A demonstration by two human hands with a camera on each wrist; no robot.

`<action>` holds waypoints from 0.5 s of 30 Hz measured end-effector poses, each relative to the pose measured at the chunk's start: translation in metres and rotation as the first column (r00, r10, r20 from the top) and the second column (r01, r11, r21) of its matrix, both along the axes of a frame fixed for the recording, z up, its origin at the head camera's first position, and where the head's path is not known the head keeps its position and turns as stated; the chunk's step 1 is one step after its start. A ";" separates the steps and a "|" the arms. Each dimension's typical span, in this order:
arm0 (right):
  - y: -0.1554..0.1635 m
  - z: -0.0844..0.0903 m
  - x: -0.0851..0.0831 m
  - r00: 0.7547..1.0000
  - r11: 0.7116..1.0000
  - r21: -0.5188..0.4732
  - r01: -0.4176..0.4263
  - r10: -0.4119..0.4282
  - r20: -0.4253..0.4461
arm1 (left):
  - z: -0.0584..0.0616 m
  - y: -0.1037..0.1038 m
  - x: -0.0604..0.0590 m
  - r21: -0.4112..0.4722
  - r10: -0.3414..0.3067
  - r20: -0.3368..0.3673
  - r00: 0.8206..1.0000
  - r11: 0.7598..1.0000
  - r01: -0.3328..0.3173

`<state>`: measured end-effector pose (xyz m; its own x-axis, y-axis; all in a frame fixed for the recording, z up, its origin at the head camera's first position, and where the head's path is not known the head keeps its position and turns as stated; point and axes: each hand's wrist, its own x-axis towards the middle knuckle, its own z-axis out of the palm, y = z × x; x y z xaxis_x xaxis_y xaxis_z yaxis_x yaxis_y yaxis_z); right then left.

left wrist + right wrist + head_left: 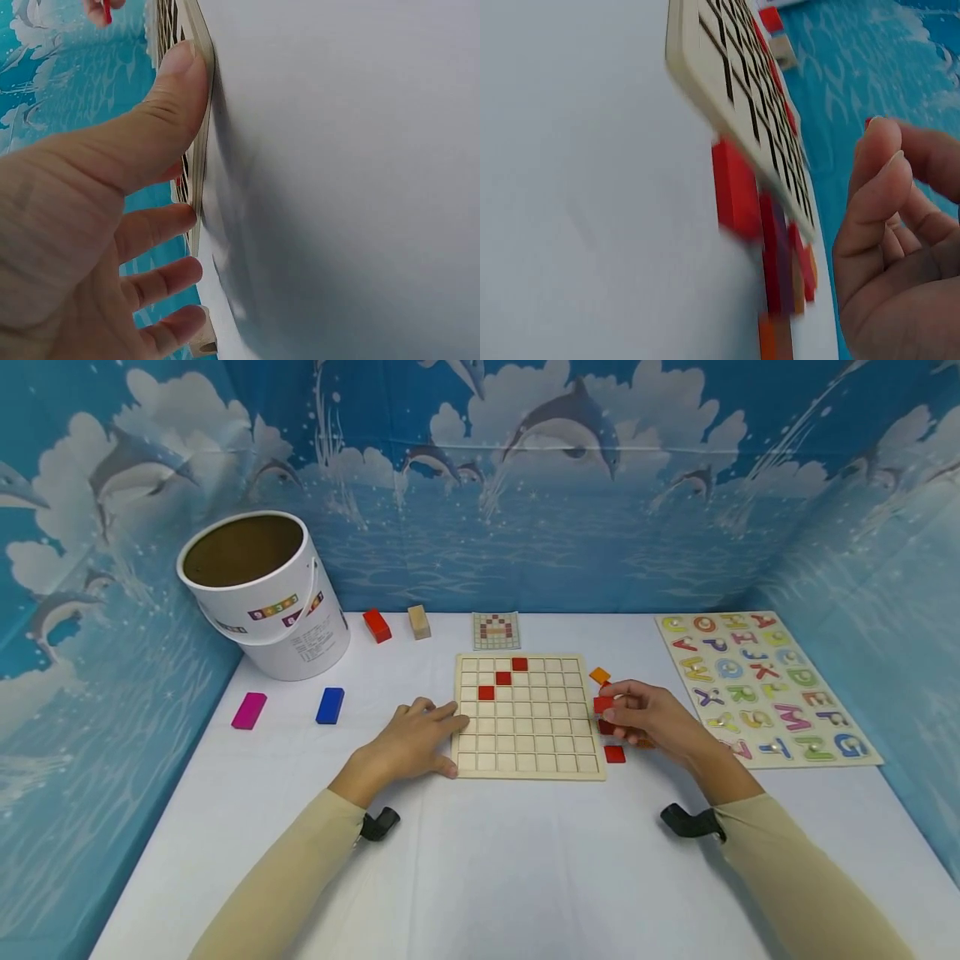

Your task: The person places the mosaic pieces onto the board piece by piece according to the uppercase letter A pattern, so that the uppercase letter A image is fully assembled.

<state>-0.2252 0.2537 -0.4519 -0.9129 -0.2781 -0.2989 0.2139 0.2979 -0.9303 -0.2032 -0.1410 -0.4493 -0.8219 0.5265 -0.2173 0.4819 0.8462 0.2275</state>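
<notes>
Left grip (414, 740), fingers uncurled, touches left edge of board (528, 725), apparently steadying it. Right grip (654, 718), right of board, pinches red tile (107, 12); loose tiles (615, 754) beside board's right edge, likely for easy reach.

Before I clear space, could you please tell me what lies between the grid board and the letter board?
The head view shows loose red tiles and orange tiles there, plus the right hand, pinching a red tile.

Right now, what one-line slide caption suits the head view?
The left hand touches a grid board holding three red tiles in a diagonal; the right hand pinches another red tile.
</notes>
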 end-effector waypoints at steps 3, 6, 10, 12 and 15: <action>-0.024 -0.003 -0.009 1.000 0.998 -0.063 -0.018 0.019 0.012 | -0.001 0.001 -0.001 -0.010 -0.005 0.007 1.000 1.000 0.005; -0.051 -0.006 -0.016 1.000 0.997 -0.078 -0.024 0.025 0.009 | -0.001 0.001 -0.001 -0.019 -0.009 0.021 1.000 1.000 0.010; -0.086 -0.009 -0.023 1.000 0.998 -0.050 -0.030 0.030 0.007 | 0.000 0.002 0.000 -0.023 -0.013 0.031 0.999 1.000 0.013; -0.102 -0.010 -0.025 0.998 0.998 -0.031 -0.057 0.057 -0.007 | 0.001 0.003 0.000 -0.029 -0.009 0.031 0.999 1.000 0.010; -0.123 -0.012 -0.027 0.991 0.992 0.030 -0.119 0.121 -0.058 | 0.001 0.004 0.000 -0.039 0.002 0.037 0.999 0.999 0.000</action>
<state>-0.2519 0.1309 -0.4636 -0.8897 -0.3795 -0.2536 0.1195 0.3427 -0.9318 -0.2035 -0.1370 -0.4483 -0.8133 0.5162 -0.2684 0.4729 0.8553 0.2117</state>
